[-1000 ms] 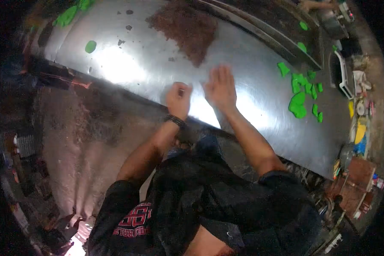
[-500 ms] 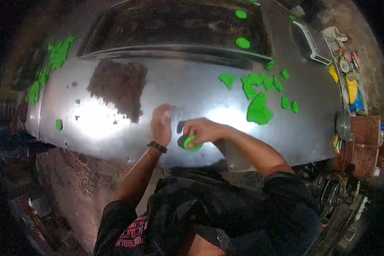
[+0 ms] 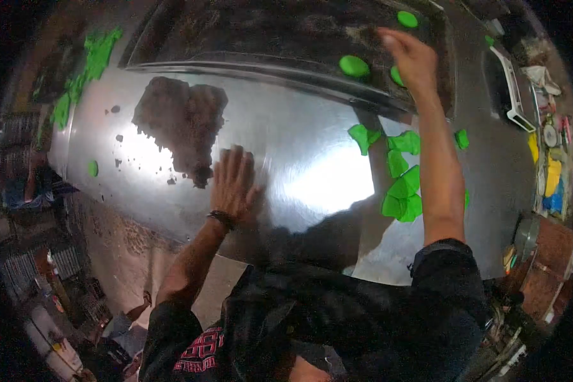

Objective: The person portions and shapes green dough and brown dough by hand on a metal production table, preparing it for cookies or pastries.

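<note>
My left hand [image 3: 234,181] lies flat on the shiny metal table [image 3: 286,140], its fingers stretched out beside the lower tip of a dark brown crumbly slab [image 3: 181,118]. My right hand [image 3: 417,63] reaches over the dark recessed panel at the back. Its fingers point left, slightly blurred, and it seems to hold nothing. Left of it rests a smooth green disc [image 3: 354,65]. Another green disc [image 3: 397,75] is partly covered by that hand, and a third green disc [image 3: 407,19] sits farther back. Torn flat green pieces [image 3: 404,194] lie left of my right forearm.
A ragged green mass [image 3: 95,63] spreads along the table's left side, and a small green piece [image 3: 93,169] is near the front left. A white frame [image 3: 516,95] and yellow cloth [image 3: 553,177] are at the right. Part of another person [image 3: 124,328] shows at lower left.
My right hand has moved from the front edge to the back panel and let go of a green disc there. My left hand has flattened onto the table. The view has shifted.
</note>
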The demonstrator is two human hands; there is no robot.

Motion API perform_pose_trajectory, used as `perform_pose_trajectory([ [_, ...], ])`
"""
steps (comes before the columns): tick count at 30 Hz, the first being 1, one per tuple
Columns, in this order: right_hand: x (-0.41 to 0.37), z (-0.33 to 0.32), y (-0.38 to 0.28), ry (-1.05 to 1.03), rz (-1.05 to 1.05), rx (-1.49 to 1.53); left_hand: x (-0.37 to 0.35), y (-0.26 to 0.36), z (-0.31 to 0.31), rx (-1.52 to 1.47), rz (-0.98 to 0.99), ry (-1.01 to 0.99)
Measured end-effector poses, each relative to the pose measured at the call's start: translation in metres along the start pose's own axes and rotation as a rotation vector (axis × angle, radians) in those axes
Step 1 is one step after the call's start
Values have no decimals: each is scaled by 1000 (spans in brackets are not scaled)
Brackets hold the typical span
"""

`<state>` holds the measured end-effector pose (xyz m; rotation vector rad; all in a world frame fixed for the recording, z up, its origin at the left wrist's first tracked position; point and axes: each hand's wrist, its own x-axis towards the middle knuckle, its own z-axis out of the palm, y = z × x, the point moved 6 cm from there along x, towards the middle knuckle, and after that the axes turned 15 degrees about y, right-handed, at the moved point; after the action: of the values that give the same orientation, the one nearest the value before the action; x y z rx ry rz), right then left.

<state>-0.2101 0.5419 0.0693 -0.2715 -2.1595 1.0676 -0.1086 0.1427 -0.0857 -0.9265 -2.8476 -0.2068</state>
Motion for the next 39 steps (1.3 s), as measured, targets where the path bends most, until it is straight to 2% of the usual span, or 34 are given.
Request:
perform_pose_trajectory([
  [1, -11, -14, -4, 103, -19, 57, -2, -7, -3, 90, 3, 46],
  [3, -60, -30, -14, 14, 97, 5, 4, -10, -27, 220, -80, -125],
  [4, -95, -23, 3, -134, 250, 139, 5, -12, -38, 283, -121, -204],
  [5, -129, -13, 31, -240, 113, 6, 6, -20, -38, 259, -128, -276],
  [6, -151, -9, 19, -260, 104, -197, 5, -27, -43, 224, -70, -96],
  [7, -173, 0, 50, -137, -157, -412, -1, -37, -39, 190, -7, 81],
  [8, -178, 1, 52, -163, -134, -465, -4, -39, -44, 156, 61, 258],
  [10, -183, 1, 46, -214, -88, -566, 0, -26, -78, 86, 41, 404],
  [12, -193, 9, 56, -359, 135, -359, 2, -15, -95, 13, -13, 514],
  [13, -202, 16, 55, -443, 247, -254, 0, -11, -89, -242, -97, 549],
  [15, -222, 20, -25, -309, 545, 226, -6, 6, -82, -642, -293, 612],
  [16, -244, 26, -62, -234, 703, 463, -11, 15, -77, -867, -457, 565],
  [17, -265, 39, -83, -265, 700, 488, -16, 25, -71, -1093, -612, 509],
  [18, -283, 50, -104, -288, 693, 511, -22, 28, -69, -1179, -654, 659],
  [20, -323, 69, -142, -210, 738, 577, -44, 24, -76, -1173, -856, 537],
  [21, -335, 75, -160, -201, 702, 613, -52, 20, -84, -1212, -868, 547],
  [24, -352, 82, -182, -233, 1181, 906, -78, 5, -88, -1275, -895, 542],
  [25, -351, 82, -187, -283, 1174, 930, -83, -1, -79, -1270, -887, 525],
  [26, -351, 85, -178, -255, 1151, 893, -87, -6, -69, -1265, -874, 517],
  [27, -345, 84, -170, -200, 947, 711, -93, -8, -45, -1455, -1014, 434],
  [28, -338, 81, -164, -143, 736, 534, -96, -17, -48, -1074, -838, 501],
  [29, -330, 76, -170, -173, 295, 119, -99, -23, -55, -693, -655, 543],
  [30, -334, 81, -167, -150, -204, 227, -99, -17, -59, -315, -467, 559],
  [31, -340, 89, -166, -353, -382, 156, -97, -9, -61, -184, -445, 294],
  [32, -349, 96, -163, -555, -564, 87, -99, -1, -64, -169, -420, 258],
  [33, -350, 103, -139, -608, -572, 127, -97, 6, -65, -149, -401, 226],
  [34, -328, 116, -135, -720, -318, 60, -94, 12, -63, -129, -388, 188],
  [35, -306, 123, -140, -831, -43, -17, -93, 18, -62, -190, -386, 269],
  [36, -292, 132, -131, -929, 234, -104, -94, 23, -57, -265, -413, 251],
  [37, -271, 151, -129, -892, 38, -23, -91, 26, -53, -335, -437, 242],
  [38, -247, 172, -131, -724, -163, 52, -89, 26, -49, -403, -461, 235],
  [39, -228, 191, -135, -549, -353, 131, -88, 26, -49, -462, -425, 367],
])
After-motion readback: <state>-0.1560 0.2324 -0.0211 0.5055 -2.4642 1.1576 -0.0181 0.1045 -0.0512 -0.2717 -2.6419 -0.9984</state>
